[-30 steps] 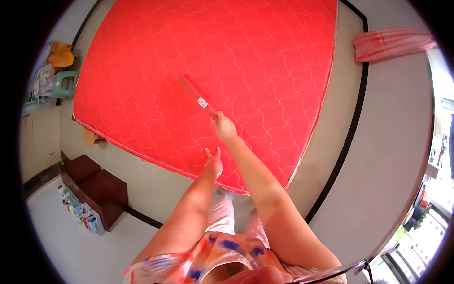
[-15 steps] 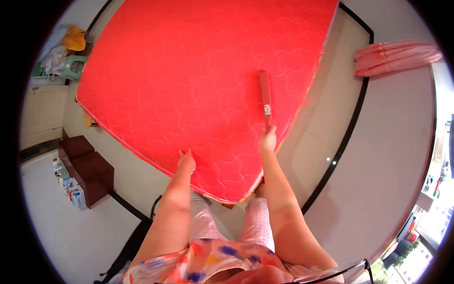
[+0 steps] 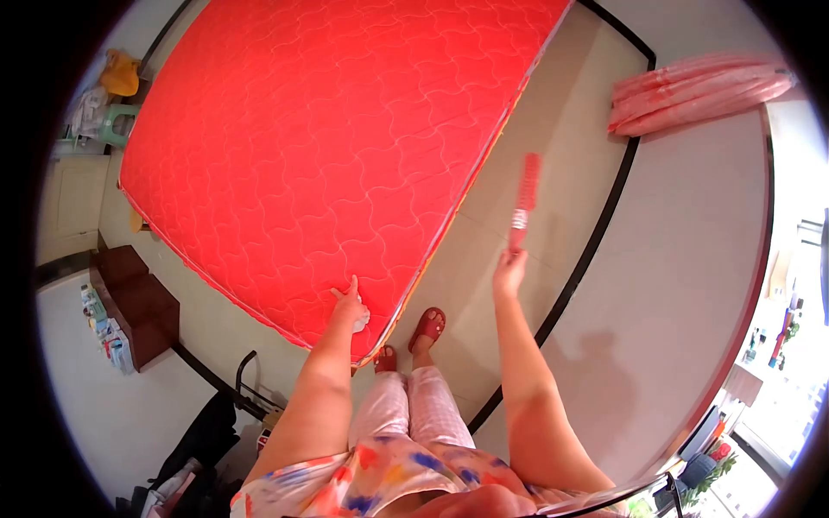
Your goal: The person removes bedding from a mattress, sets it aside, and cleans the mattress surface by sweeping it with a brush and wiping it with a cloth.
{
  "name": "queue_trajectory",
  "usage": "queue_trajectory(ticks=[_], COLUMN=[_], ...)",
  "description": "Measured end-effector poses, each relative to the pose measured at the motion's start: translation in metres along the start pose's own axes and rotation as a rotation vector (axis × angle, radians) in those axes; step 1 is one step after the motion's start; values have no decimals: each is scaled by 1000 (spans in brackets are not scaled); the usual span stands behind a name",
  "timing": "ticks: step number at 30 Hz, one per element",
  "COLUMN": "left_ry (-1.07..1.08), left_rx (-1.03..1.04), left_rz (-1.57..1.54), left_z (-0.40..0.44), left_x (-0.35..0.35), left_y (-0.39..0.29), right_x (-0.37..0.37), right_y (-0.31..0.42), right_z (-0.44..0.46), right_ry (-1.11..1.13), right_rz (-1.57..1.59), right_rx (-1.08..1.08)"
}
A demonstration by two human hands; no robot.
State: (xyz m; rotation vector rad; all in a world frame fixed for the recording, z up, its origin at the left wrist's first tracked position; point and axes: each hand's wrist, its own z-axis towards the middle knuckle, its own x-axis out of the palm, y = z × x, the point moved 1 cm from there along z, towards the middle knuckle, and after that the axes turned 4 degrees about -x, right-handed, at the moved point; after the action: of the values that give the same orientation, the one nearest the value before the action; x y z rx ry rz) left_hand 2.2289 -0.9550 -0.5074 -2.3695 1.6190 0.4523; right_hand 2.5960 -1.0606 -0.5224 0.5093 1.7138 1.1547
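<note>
A red quilted mattress (image 3: 302, 155) fills the upper left and middle of the view. Near its closest corner, my left hand (image 3: 352, 306) rests on the surface with fingers apart, and something whitish shows beside the palm. My right hand (image 3: 509, 272) is wrapped round the handle of a long red brush (image 3: 528, 186), held upright over the floor to the right of the mattress. The brush is slightly blurred, with a white label near its handle.
Pale floor (image 3: 553, 129) runs along the mattress's right side. My feet in red slippers (image 3: 427, 328) stand by the near corner. A dark brown cabinet (image 3: 151, 319) is at left, a green stool (image 3: 117, 125) at upper left, and a pink curtain (image 3: 691, 91) at upper right.
The brush in my right hand has moved right, from over the mattress to over the floor. My left hand stays on the mattress, now closer to the corner. The view has shifted right.
</note>
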Motion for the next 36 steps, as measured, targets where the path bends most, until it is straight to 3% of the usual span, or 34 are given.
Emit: queue_trajectory(ticks=[4,6,9,12,16,18,20,22,25,28,30,34,36], left_ry=[-25,-33,-43,-112,-44,-123,-39,37,87,-219,-316,-315,-275], left_rx=[17,39,107,149,129,224,192,165,139,111,75,32,10], left_rz=[15,66,208,318,239,221,-146,-527,-977,-571,-392,-141,-10], left_z=[15,4,23,57,78,69,70,82,87,76,68,75,83], left_x=[10,5,11,20,19,14,19,22,11,-39,-74,-116,-122], left_y=[6,1,10,26,33,33,45,47,30,-12,-45,-93,-104], right_x=[35,70,87,106,118,117,100,94,95,120,151,242,281], right_y=[100,93,148,156,123,102,116,110,107,137,156,162,172], right_z=[-48,-64,-64,-43,24,71,111,149,193,196,179,111,73], right_ry=[476,686,1034,1135,930,748,572,258,161,222,356,692,884], right_rz=[-189,-257,-416,-550,-478,-436,-162,-251,-194,-74,-25,141,42], right_rx=[6,-142,-211,-326,-338,-298,-192,-132,49,45,-18,-86,-292])
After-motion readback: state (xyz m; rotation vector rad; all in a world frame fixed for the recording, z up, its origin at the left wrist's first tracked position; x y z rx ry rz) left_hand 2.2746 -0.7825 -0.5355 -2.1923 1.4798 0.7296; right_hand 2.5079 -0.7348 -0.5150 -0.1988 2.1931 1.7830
